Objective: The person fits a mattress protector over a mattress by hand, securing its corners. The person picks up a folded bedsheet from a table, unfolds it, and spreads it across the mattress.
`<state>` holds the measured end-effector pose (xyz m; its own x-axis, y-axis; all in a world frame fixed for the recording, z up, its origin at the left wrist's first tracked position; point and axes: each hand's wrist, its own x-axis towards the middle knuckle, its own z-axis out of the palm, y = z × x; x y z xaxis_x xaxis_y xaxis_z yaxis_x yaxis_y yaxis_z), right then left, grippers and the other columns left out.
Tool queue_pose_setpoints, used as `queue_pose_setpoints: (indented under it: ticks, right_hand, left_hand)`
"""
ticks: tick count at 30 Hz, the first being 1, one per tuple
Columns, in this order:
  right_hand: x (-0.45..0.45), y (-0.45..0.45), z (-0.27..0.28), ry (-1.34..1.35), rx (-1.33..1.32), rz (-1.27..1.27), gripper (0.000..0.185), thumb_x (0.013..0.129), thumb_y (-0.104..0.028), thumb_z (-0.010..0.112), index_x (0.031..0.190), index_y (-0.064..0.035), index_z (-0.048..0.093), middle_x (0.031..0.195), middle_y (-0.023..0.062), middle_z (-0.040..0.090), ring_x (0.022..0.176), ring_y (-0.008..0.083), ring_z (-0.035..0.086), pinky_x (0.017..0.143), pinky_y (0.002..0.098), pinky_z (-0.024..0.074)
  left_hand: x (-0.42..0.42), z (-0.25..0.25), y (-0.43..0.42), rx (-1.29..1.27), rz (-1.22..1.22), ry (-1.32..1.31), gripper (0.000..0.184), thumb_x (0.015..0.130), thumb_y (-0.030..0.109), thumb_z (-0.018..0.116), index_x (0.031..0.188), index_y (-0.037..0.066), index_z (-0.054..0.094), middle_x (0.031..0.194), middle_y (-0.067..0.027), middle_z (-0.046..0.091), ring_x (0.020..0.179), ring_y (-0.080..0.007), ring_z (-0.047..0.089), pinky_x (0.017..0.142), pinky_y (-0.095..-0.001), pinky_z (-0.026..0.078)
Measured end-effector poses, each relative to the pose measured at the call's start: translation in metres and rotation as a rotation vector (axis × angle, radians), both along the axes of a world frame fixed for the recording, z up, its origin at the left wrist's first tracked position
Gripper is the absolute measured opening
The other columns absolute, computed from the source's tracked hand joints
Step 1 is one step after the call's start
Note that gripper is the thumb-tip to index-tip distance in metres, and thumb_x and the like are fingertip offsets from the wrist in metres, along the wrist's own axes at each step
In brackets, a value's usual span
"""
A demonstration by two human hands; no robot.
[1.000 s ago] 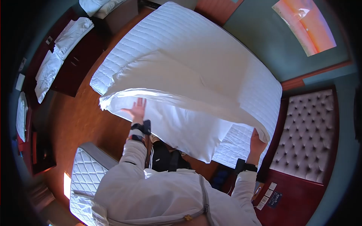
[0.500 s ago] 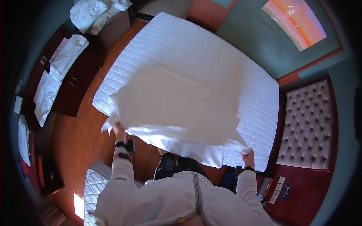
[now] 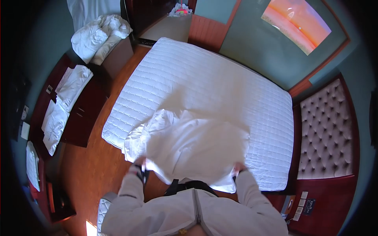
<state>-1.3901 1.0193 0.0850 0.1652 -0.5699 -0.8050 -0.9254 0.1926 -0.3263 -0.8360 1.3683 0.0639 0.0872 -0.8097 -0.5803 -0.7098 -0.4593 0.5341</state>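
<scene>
The left hand [image 3: 141, 161] and right hand [image 3: 238, 168] are at the sheet [image 3: 197, 143], 8 and 4 o'clock; blur hides whether either pinches it. Bunched, it overhangs the mattress [image 3: 138, 102] at 6 o'clock. Uneven pulling could skew it; a loose hold could drop that edge onto the floor [image 3: 88, 173].

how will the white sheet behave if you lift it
Probably floppy: the white sheet lies in soft, uneven creases. Likely light for its size, as it looks thin. It may bunch, being crumpled at one end on the mattress.
</scene>
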Motion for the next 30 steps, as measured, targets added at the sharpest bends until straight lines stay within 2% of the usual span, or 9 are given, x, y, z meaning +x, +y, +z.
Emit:
queue_pose_setpoints:
  ticks: [2,4,6,8,10,12,18,24,30]
  right_hand:
    - [0.05,-0.102,0.053,0.02,-0.736,0.101,0.036,0.091,-0.022,0.041,0.121,-0.0028,0.047,0.109,0.0202,0.058,0.102,0.0344,0.057,0.086,0.0446,0.0444]
    - [0.104,-0.181,0.166,-0.239,-1.175,-0.116,0.044,0.092,-0.028,0.039,0.128,-0.0027,0.045,0.116,0.0219,0.057,0.108,0.0344,0.055,0.093,0.0461,0.0408]
    - [0.128,-0.23,0.257,-1.854,-0.361,-0.582,0.058,0.097,-0.046,0.032,0.143,-0.012,0.023,0.149,0.0071,0.024,0.138,0.025,0.018,0.112,0.0477,0.0139]
    - [0.163,-0.162,0.373,-1.911,-0.299,-0.629,0.058,0.096,-0.048,0.029,0.143,-0.0146,0.024,0.149,0.0063,0.023,0.138,0.0263,0.02,0.112,0.0458,0.0121]
    - [0.162,-0.162,0.353,-1.805,-0.204,-0.46,0.057,0.097,-0.048,0.029,0.143,-0.016,0.024,0.149,0.0058,0.022,0.137,0.0264,0.021,0.112,0.0452,0.0124]
    - [0.163,-0.151,0.309,-1.607,-0.151,-0.368,0.052,0.097,-0.043,0.03,0.144,-0.0188,0.025,0.149,0.0056,0.023,0.136,0.0263,0.024,0.112,0.0431,0.0142]
    - [0.147,-0.088,0.109,-1.202,0.338,-0.635,0.048,0.094,-0.034,0.038,0.137,-0.0128,0.036,0.139,0.0092,0.042,0.125,0.0284,0.041,0.103,0.0423,0.0319]
    - [0.152,-0.019,-0.001,-0.808,0.531,-0.598,0.046,0.091,-0.032,0.045,0.129,-0.0069,0.041,0.125,0.0129,0.053,0.113,0.0269,0.051,0.095,0.0403,0.0391]
    - [0.213,0.025,-0.037,-0.616,0.551,-0.341,0.04,0.089,-0.032,0.048,0.12,-0.0065,0.049,0.109,0.0109,0.061,0.096,0.0217,0.059,0.081,0.0347,0.0451]
  left_hand:
    - [0.073,0.028,-0.125,-0.329,0.351,0.034,0.034,0.09,0.031,0.041,0.113,0.006,0.044,0.116,-0.0101,0.045,0.103,-0.0239,0.042,0.087,-0.0412,0.036]
    - [0.123,0.117,-0.223,-0.888,0.878,0.764,0.052,0.094,0.041,0.035,0.134,0.009,0.027,0.139,-0.0087,0.027,0.127,-0.0224,0.025,0.103,-0.0429,0.021]
    - [0.114,0.271,-0.264,-1.207,0.676,1.058,0.071,0.094,0.054,0.028,0.147,0.013,0.005,0.154,-0.0075,0.001,0.141,-0.0221,0.002,0.112,-0.0463,0.003]
    - [0.087,0.362,-0.259,-1.112,0.712,1.266,0.074,0.093,0.058,0.028,0.147,0.012,0.006,0.154,-0.0054,0.003,0.141,-0.0238,0.005,0.112,-0.045,0.009]
    - [0.075,0.355,-0.246,-0.935,0.521,0.987,0.072,0.094,0.058,0.024,0.147,0.014,0.002,0.153,-0.0067,0.002,0.141,-0.0221,0.002,0.112,-0.043,0.011]
    - [0.065,0.291,-0.219,-0.783,0.477,0.887,0.06,0.095,0.045,0.038,0.144,0.013,0.025,0.15,-0.0028,0.022,0.138,-0.0214,0.018,0.109,-0.0415,0.02]
    - [0.01,0.081,-0.07,-0.114,0.976,0.791,0.052,0.085,0.044,0.054,0.126,0.013,0.05,0.123,-0.0036,0.051,0.115,-0.0213,0.045,0.095,-0.0401,0.037]
    - [-0.083,0.074,0.074,0.191,1.264,0.57,0.039,0.088,0.04,0.053,0.115,0.011,0.053,0.101,-0.0016,0.056,0.098,-0.0179,0.052,0.088,-0.039,0.042]
    - [-0.122,0.087,0.176,0.172,1.44,0.552,0.039,0.092,0.038,0.044,0.118,0.009,0.052,0.11,-0.0063,0.06,0.1,-0.0191,0.055,0.087,-0.0367,0.043]
